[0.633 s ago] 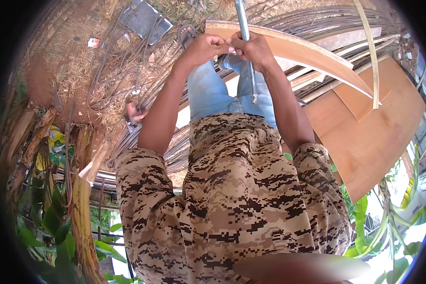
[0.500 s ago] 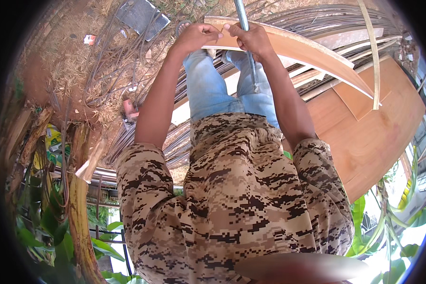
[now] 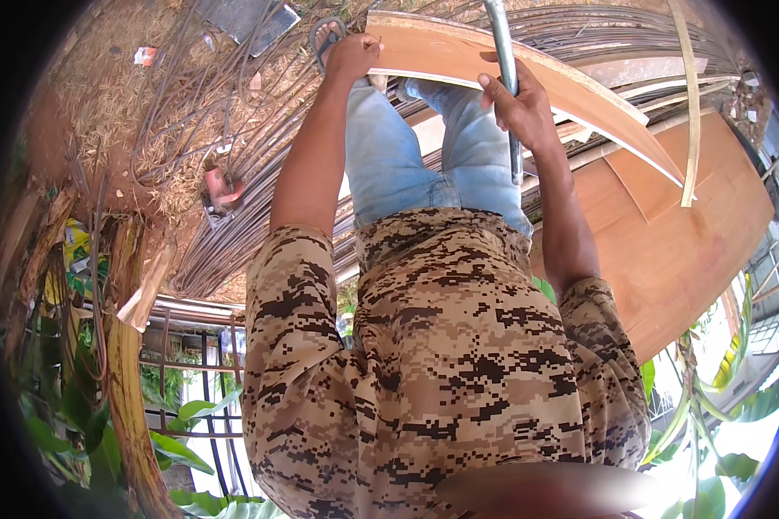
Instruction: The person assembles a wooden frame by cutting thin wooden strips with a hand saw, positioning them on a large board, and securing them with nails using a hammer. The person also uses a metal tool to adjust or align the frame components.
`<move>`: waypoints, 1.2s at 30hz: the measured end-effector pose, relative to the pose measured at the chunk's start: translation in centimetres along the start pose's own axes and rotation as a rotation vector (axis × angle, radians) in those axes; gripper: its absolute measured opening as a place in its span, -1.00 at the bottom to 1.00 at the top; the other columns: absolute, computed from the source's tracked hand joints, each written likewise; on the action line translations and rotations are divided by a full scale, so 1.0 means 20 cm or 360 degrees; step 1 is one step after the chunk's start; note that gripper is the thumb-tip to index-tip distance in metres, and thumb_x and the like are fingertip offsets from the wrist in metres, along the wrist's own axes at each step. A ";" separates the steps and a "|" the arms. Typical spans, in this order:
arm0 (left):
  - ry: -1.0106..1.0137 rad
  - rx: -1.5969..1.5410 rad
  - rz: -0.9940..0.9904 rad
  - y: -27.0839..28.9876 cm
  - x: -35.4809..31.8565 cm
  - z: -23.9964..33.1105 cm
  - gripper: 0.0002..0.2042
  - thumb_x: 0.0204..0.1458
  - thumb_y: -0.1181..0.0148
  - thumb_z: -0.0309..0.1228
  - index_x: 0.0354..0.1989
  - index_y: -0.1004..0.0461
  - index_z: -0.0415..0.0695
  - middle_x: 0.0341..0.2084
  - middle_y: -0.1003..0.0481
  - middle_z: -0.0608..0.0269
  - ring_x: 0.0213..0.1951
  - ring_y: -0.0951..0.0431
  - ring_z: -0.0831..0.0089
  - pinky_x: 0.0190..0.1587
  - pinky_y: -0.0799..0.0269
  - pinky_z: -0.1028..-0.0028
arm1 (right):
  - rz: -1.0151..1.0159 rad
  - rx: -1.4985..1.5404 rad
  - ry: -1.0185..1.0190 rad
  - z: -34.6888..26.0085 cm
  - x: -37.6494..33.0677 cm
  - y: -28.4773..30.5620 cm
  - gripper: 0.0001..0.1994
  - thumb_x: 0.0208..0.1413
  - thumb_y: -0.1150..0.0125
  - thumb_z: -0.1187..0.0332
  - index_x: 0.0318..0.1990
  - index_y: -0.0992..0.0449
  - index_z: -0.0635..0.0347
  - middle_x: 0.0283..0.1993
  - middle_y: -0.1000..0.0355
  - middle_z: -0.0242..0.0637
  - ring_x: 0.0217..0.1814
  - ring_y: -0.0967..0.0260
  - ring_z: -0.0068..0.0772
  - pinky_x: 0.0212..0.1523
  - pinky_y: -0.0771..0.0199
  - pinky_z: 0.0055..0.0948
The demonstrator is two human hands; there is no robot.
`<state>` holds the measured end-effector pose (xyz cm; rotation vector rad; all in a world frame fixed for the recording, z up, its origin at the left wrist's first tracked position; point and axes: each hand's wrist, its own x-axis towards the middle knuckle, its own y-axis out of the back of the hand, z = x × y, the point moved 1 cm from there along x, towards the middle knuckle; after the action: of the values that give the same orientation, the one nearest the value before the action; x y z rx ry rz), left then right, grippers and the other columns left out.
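My left hand point(image 3: 353, 57) is closed in a pinch at the left end of a long plywood strip point(image 3: 441, 54). Whatever its fingertips hold is too small to make out. In my right hand point(image 3: 523, 102) is a grey metal bar point(image 3: 501, 39), gripped near its middle with the thumb and a finger sticking out to the left. The bar's upper end runs out of the picture, and its lower end hangs over my right thigh. The strip lies beyond my knees and stretches to the right, its pale edge facing me.
A thin wooden batten point(image 3: 691, 95) crosses the strip's right end. Large plywood sheets point(image 3: 666, 259) lie at the right. Bundled metal rods point(image 3: 242, 233) run beneath my legs. At the left are a red tool-like object point(image 3: 222, 189), a dark flat panel point(image 3: 249, 22) and tree trunks point(image 3: 125, 363).
My hands have moved apart: the left toward the strip's left end, the right to the right with the metal bar. Earlier, both hands' fingertips were close together over the strip.
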<state>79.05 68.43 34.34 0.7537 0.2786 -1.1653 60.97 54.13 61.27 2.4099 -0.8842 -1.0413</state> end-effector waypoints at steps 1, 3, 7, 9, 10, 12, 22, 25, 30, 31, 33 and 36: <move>-0.0009 0.0008 0.0049 0.00 0.00 -0.01 -0.72 0.06 -0.31 -0.07 -0.20 -0.72 0.04 -0.29 -0.69 0.18 -0.20 -0.68 0.22 -0.06 -0.52 0.30 | -0.0007 -0.0130 -0.0021 -0.01 0.02 0.00 -0.48 0.34 -0.17 -0.06 0.12 -0.50 0.28 -0.39 -0.50 -0.27 -0.44 -0.38 -0.48 -0.42 -0.38 -0.40; 0.0014 0.0012 0.0055 -0.01 0.00 0.00 -0.72 0.07 -0.30 -0.06 -0.19 -0.72 0.07 -0.31 -0.69 0.20 -0.20 -0.68 0.22 -0.07 -0.50 0.30 | -0.0029 -0.0300 -0.0072 -0.02 0.06 0.02 -0.38 0.36 -0.09 -0.12 0.24 -0.42 0.29 -0.37 -0.53 -0.11 -0.36 -0.48 -0.25 -0.30 -0.46 -0.25; 0.0045 0.0140 0.0094 -0.02 -0.02 0.03 -0.69 0.08 -0.29 -0.04 -0.21 -0.71 0.01 -0.40 -0.67 0.16 -0.28 -0.67 0.19 -0.16 -0.52 0.24 | -0.0091 -0.0470 -0.0006 -0.02 0.12 0.01 -0.44 0.37 -0.05 -0.11 0.15 -0.44 0.28 -0.37 -0.50 0.02 -0.29 -0.51 -0.11 -0.24 -0.46 -0.20; 0.0071 0.0220 0.0121 -0.02 -0.04 0.04 -0.69 0.07 -0.30 -0.03 -0.22 -0.71 0.02 -0.40 -0.67 0.15 -0.29 -0.67 0.19 -0.17 -0.52 0.24 | -0.0200 -0.0470 0.0007 0.00 0.14 -0.03 -0.48 0.37 -0.06 -0.07 0.13 -0.43 0.26 -0.37 -0.50 0.01 -0.29 -0.51 -0.07 -0.23 -0.46 -0.17; 0.0055 0.0257 0.0197 -0.02 -0.06 0.05 -0.70 0.07 -0.30 -0.03 -0.22 -0.71 0.03 -0.41 -0.67 0.15 -0.29 -0.67 0.19 -0.17 -0.52 0.24 | -0.0247 -0.0421 0.0122 0.01 0.15 -0.05 -0.50 0.37 -0.07 -0.05 0.11 -0.43 0.25 -0.38 -0.50 0.01 -0.28 -0.52 -0.05 -0.22 -0.46 -0.15; 0.0047 0.0167 0.0091 -0.03 -0.08 0.06 -0.70 0.07 -0.30 -0.03 -0.21 -0.72 0.04 -0.40 -0.68 0.15 -0.29 -0.68 0.20 -0.17 -0.52 0.24 | -0.0296 -0.0712 0.0001 0.04 0.19 -0.09 -0.52 0.38 -0.02 -0.02 0.13 -0.42 0.23 -0.30 -0.53 0.08 -0.19 -0.53 0.08 -0.14 -0.46 -0.05; -0.0044 -0.0081 0.0134 -0.04 -0.15 0.02 -0.70 0.09 -0.29 -0.08 -0.18 -0.71 0.00 -0.40 -0.67 0.10 -0.30 -0.66 0.10 -0.16 -0.53 0.27 | -0.0575 -0.1185 0.0065 0.10 0.45 -0.34 -0.50 0.41 0.11 0.06 0.44 -0.27 -0.09 0.11 -0.52 0.09 0.19 -0.45 0.18 0.21 -0.41 0.03; 0.0010 -0.0114 0.0081 -0.03 -0.15 0.02 -0.70 0.10 -0.27 -0.10 -0.18 -0.71 -0.02 -0.39 -0.67 0.09 -0.30 -0.67 0.09 -0.16 -0.54 0.26 | -0.0659 -0.1294 0.0095 0.07 0.47 -0.36 -0.51 0.41 0.14 0.08 0.43 -0.28 -0.11 0.11 -0.53 0.06 0.17 -0.47 0.16 0.20 -0.44 0.01; -0.0103 0.0003 0.0187 -0.04 -0.16 0.01 -0.69 0.08 -0.29 -0.10 -0.18 -0.71 -0.05 -0.37 -0.67 0.05 -0.29 -0.67 0.08 -0.16 -0.54 0.24 | -0.0253 -0.1048 0.0241 0.01 0.47 -0.32 -0.53 0.41 0.18 0.11 0.40 -0.29 -0.06 -0.01 -0.55 0.15 0.04 -0.49 0.25 0.10 -0.47 0.10; -0.0190 0.0044 0.0298 -0.04 -0.16 0.01 -0.69 0.08 -0.29 -0.10 -0.18 -0.72 -0.05 -0.37 -0.67 0.04 -0.29 -0.67 0.08 -0.16 -0.54 0.24 | -0.0343 -0.1121 0.0200 0.01 0.46 -0.32 -0.52 0.41 0.17 0.12 0.42 -0.27 -0.10 0.04 -0.55 0.11 0.07 -0.50 0.21 0.10 -0.49 0.06; -0.0137 0.0047 0.0137 -0.05 -0.18 0.01 -0.69 0.08 -0.29 -0.09 -0.17 -0.71 -0.05 -0.34 -0.67 0.03 -0.27 -0.67 0.07 -0.15 -0.54 0.24 | -0.0674 -0.1361 0.0050 0.03 0.44 -0.32 -0.52 0.40 0.16 0.12 0.43 -0.26 -0.12 0.08 -0.54 0.07 0.10 -0.49 0.18 0.12 -0.49 0.05; -0.0124 0.0055 0.0086 -0.03 -0.20 0.02 -0.69 0.09 -0.29 -0.09 -0.17 -0.72 -0.04 -0.32 -0.67 0.01 -0.25 -0.68 0.06 -0.14 -0.55 0.24 | -0.0569 -0.1321 0.0112 0.10 0.40 -0.32 -0.50 0.40 0.16 0.09 0.43 -0.27 -0.11 0.09 -0.54 0.07 0.14 -0.48 0.17 0.17 -0.47 0.04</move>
<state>76.91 70.89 36.60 0.7399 0.1726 -1.1477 66.30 53.29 52.29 1.8777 0.0496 -1.1365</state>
